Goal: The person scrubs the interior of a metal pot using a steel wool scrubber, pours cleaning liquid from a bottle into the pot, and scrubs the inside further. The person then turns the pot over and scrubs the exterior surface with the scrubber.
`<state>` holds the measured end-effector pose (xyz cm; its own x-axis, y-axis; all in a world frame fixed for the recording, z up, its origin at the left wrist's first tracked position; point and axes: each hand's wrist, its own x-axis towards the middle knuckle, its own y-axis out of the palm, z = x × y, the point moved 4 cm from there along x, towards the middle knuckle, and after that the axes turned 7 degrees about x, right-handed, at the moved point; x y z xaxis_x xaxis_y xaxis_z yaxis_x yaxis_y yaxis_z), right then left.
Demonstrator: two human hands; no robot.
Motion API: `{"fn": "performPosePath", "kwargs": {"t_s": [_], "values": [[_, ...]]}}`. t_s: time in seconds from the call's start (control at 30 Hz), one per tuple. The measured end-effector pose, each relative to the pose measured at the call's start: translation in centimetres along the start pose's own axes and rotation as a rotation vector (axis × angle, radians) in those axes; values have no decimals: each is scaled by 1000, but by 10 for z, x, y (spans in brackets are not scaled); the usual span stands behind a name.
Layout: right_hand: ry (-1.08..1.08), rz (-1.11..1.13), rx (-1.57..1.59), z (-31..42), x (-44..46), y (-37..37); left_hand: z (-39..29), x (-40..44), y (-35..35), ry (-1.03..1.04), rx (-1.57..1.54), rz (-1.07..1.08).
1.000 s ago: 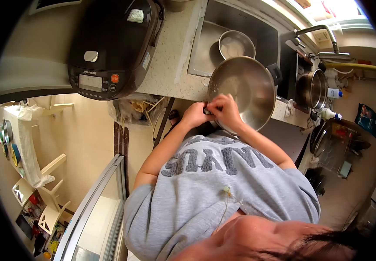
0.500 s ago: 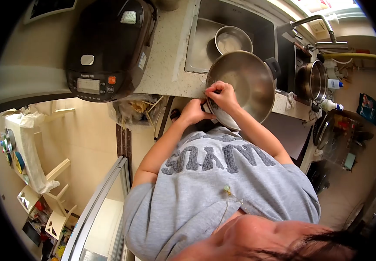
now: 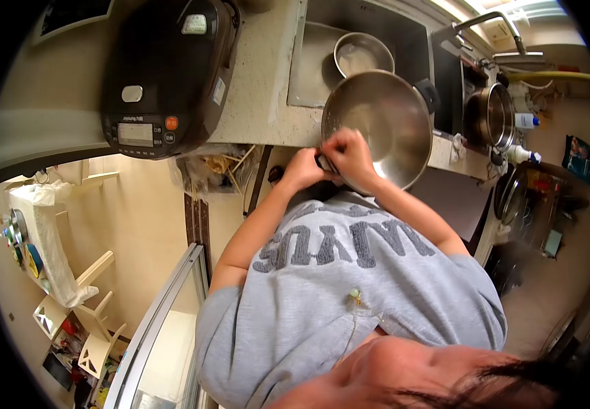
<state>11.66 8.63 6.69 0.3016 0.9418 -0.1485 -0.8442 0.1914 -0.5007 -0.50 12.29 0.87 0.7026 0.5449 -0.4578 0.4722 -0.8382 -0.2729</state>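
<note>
A large metal wok (image 3: 394,136) is tilted at the front of the sink, its inside facing me. One black side handle (image 3: 427,96) shows at its far right; the other black handle (image 3: 323,162) is by my left hand. My left hand (image 3: 301,170) is closed around that near handle. My right hand (image 3: 353,155) is over the wok's near rim, its fingers bunched together and slightly blurred. What those fingers hold, if anything, is hidden. Beyond the wok, a smaller round metal pot (image 3: 364,56) sits in the sink.
The steel sink (image 3: 306,71) is set in a speckled counter (image 3: 257,102). A black rice cooker (image 3: 165,75) stands to the left, a faucet (image 3: 489,24) at the upper right. Another steel pot (image 3: 496,116) is farther right. A plastic bag (image 3: 206,170) hangs below the counter.
My right hand has shifted slightly, its wrist turning over the rim, and is now blurred. The wok's lower rim has moved up slightly; my left hand keeps its hold on the handle.
</note>
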Motion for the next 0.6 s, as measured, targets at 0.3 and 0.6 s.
{"fn": "performPosePath", "kwargs": {"t_s": [0.3, 0.6], "values": [[-79, -25, -23, -11, -21, -3, -5, -2, 0, 33, -26, 25], [-149, -743, -196, -29, 110, -50, -14, -6, -1, 102, -73, 32]]}}
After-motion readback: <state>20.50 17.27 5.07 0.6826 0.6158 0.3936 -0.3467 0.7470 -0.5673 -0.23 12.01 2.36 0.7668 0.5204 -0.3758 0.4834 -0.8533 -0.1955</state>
